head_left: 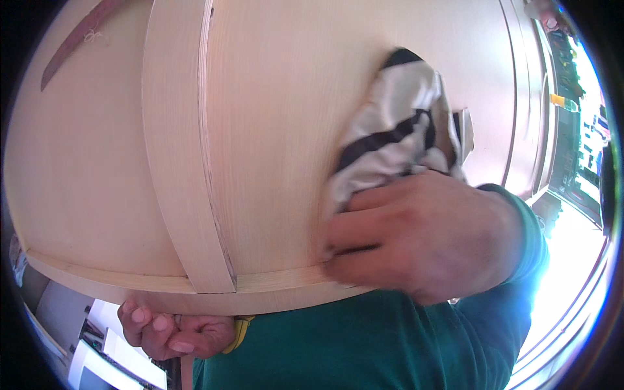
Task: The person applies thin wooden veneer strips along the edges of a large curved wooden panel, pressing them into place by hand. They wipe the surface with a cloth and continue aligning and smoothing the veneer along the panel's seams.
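Fingers (364,224) of the right hand (422,240) are clenched around a bunched-up white cloth with black stripes (396,130), pressing it flat against the big pale wooden panel (273,130) that fills most of the view. So the cloth sits on the panel's right half, just above the hand, with a small loose corner sticking out to its right. Hand comes in from the right on a dark green sleeve (526,240), and the knuckles sit right down near the panel's lower edge strip.

Left hand (172,328) is way lower, tucked under the bottom edge of the panel, its fingers curled in with the nails showing. Looks like there's a bit of yellow something right beside it, can't tell if it's actually gripping that or not.

A raised light wood batten (179,143) runs top to bottom across the panel, left of the cloth and well apart from it. Green shirt (364,344) fills the bottom middle, bright window (578,149) off to the far right.
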The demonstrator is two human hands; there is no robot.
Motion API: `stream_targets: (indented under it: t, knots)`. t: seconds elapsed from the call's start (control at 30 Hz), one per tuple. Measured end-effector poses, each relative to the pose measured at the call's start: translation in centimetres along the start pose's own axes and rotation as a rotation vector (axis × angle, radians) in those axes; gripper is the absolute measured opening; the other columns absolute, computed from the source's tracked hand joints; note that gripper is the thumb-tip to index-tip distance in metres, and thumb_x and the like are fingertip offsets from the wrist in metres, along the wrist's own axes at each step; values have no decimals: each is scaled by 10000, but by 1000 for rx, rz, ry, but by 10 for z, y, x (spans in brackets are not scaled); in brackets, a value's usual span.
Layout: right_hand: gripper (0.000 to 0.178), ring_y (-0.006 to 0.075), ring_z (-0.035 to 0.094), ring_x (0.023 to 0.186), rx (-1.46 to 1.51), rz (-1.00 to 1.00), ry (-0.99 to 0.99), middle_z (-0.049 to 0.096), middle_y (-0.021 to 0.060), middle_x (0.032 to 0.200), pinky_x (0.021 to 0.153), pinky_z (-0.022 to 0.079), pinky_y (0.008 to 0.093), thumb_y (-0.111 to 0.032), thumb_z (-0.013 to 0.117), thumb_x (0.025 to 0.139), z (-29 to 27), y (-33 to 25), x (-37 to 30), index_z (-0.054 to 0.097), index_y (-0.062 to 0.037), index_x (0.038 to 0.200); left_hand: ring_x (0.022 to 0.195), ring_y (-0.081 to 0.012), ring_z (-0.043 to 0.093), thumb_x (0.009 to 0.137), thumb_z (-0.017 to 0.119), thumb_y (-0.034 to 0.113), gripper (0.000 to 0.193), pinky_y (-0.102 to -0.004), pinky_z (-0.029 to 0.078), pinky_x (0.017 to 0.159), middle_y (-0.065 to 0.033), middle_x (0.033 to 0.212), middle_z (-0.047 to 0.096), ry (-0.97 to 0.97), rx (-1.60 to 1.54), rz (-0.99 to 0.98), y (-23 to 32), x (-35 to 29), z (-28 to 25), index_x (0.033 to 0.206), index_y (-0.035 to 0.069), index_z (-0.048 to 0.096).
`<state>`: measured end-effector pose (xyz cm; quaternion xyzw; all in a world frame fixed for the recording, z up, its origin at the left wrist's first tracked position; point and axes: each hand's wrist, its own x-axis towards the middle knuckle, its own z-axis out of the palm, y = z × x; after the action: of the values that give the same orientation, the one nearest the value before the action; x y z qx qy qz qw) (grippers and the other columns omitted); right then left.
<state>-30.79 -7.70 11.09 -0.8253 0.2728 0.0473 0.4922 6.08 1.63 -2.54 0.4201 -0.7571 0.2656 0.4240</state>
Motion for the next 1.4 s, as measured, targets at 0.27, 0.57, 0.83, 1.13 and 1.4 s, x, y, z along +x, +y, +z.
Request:
stream_targets:
  t: [0.27, 0.57, 0.83, 1.13, 1.4]
  knots:
    - [295, 304, 734, 972, 127, 321, 78, 764, 83, 1059, 817, 613, 417, 25, 785, 864, 0, 0, -97, 847, -51, 1143, 1285, -287, 650, 1218, 429, 410, 412, -485, 592, 1096, -79, 1212, 622, 26, -53, -141, 4, -3, -3, 1388, 66, 579]
    - [458, 318, 780, 875, 132, 453, 237, 766, 90, 941, 709, 600, 439, 8, 884, 642, 23, -2, -106, 870, -73, 1092, 1276, -277, 613, 1153, 366, 315, 374, -484, 487, 1130, -31, 1155, 658, 184, -367, -200, 17, 10, 12, 1115, 96, 666]
    - [394, 330, 772, 827, 105, 184, 548, 755, 133, 976, 663, 611, 412, -38, 876, 701, 53, -29, 11, 836, -31, 1094, 1252, -322, 600, 1152, 410, 377, 394, -507, 498, 1091, -117, 1274, 626, 169, -380, -398, 30, 21, 24, 1219, 123, 703]
    - [211, 365, 701, 1116, 34, 58, 481, 669, 182, 1117, 910, 634, 474, -146, 754, 834, 61, -36, 74, 768, 5, 981, 1110, -309, 660, 1153, 536, 299, 312, -519, 527, 981, -114, 1130, 692, 404, -273, -225, -1, 17, 68, 1178, 59, 735]
    - [202, 406, 780, 1053, -108, 90, 526, 772, 227, 1072, 902, 645, 491, -120, 809, 797, 52, 36, 0, 837, -1, 957, 969, -351, 709, 1085, 687, 164, 200, -534, 558, 848, -157, 1007, 728, 383, -308, -423, 52, 53, 98, 1066, -21, 760]
